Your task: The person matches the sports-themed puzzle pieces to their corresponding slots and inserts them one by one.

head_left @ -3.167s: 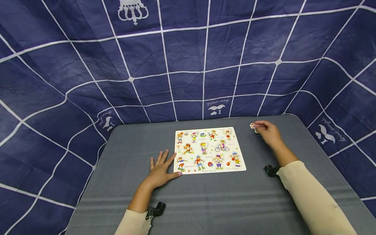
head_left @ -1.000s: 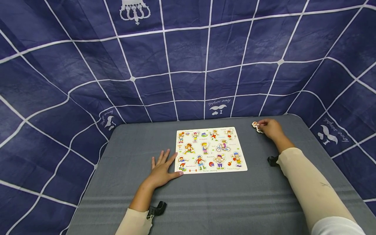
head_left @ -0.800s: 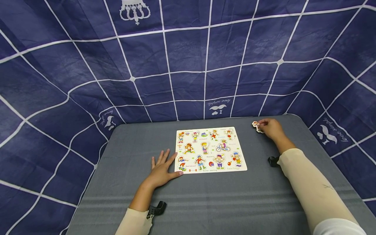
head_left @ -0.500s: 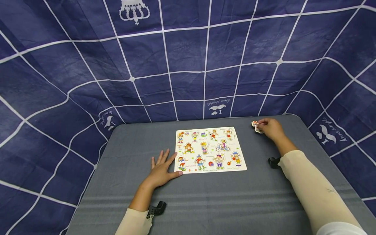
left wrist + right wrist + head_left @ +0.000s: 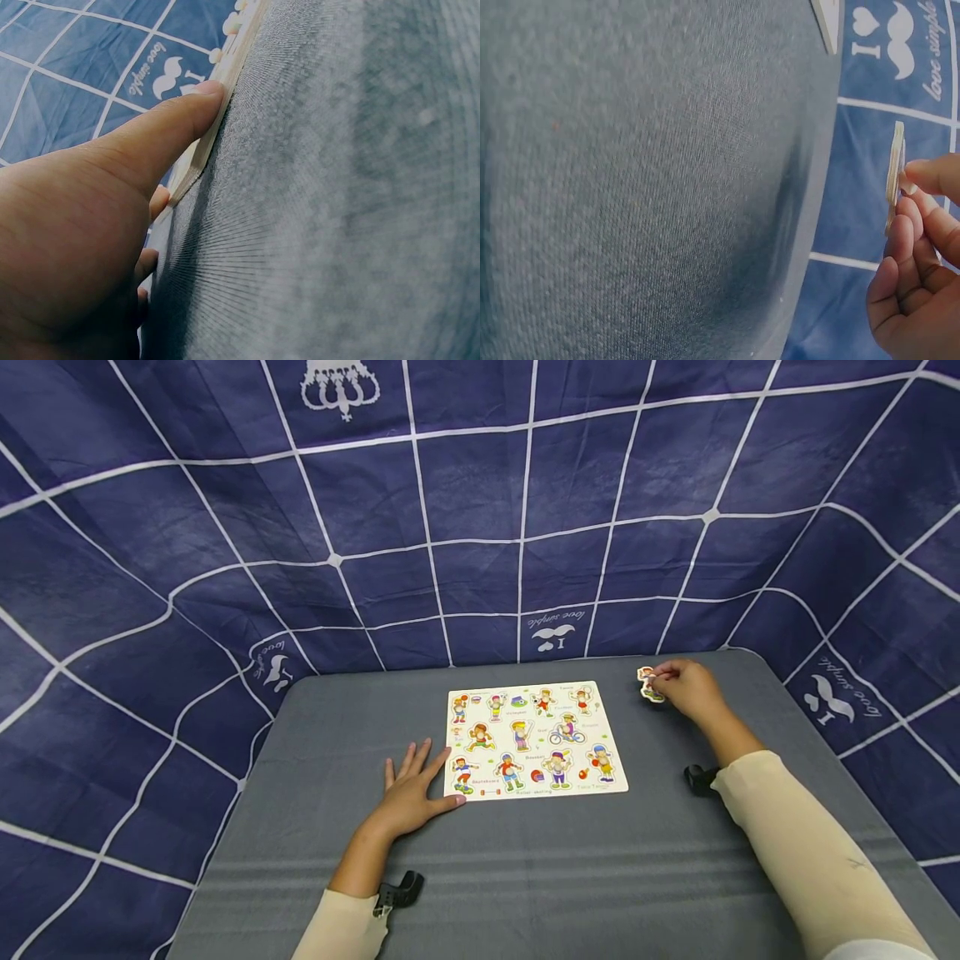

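A pale wooden puzzle board (image 5: 540, 760), filled with printed cartoon sports figures, lies flat on the table. My left hand (image 5: 408, 797) rests at its left edge with fingers spread; the thumb touches the front left corner of the board (image 5: 196, 154) in the left wrist view. To the right of the board, my right hand (image 5: 690, 693) pinches a figure-shaped puzzle piece (image 5: 647, 683) near the far edge of the table. Seen edge-on in the right wrist view, the thin wooden piece (image 5: 892, 176) is held by its small knob between thumb and fingers, off the table.
A grey cloth-covered table (image 5: 540, 868) lies under everything. Behind and at both sides hangs a dark blue curtain (image 5: 480, 577) with white grid lines. Several small knobs (image 5: 231, 24) stand up from the board. Black wrist straps (image 5: 401, 891) are on both arms.
In my right hand, the piece has turned: it was tilted and partly covered by the fingers, and now stands more upright with more of its figure showing. My left hand has stayed at the board.
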`<state>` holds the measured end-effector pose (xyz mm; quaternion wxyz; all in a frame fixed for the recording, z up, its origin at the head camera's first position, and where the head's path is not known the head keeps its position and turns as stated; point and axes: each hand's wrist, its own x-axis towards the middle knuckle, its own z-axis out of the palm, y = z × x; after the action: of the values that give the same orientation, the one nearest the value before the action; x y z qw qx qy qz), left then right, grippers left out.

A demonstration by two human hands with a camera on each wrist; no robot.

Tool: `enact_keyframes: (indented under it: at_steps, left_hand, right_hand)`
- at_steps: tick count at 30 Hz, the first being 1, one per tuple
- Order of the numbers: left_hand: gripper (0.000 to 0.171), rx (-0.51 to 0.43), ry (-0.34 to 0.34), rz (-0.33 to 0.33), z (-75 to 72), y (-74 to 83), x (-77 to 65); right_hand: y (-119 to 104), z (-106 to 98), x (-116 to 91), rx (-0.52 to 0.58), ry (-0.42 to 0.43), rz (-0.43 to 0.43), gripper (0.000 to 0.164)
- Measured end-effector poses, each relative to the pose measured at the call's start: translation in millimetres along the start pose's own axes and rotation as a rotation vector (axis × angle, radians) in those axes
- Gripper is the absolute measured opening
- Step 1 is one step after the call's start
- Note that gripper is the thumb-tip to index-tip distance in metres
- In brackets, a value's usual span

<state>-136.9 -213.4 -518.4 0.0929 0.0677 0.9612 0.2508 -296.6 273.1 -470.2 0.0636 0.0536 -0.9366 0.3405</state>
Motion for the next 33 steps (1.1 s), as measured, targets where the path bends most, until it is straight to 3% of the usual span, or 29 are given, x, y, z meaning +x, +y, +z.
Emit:
enact_keyframes:
  at_steps: [33]
  left_hand:
    - [0.095, 0.011, 0.001, 0.007, -0.7, -0.1, -0.4]
  right_hand:
    - [-42, 16, -34, 0.046, -0.002, -0.046, 0.019]
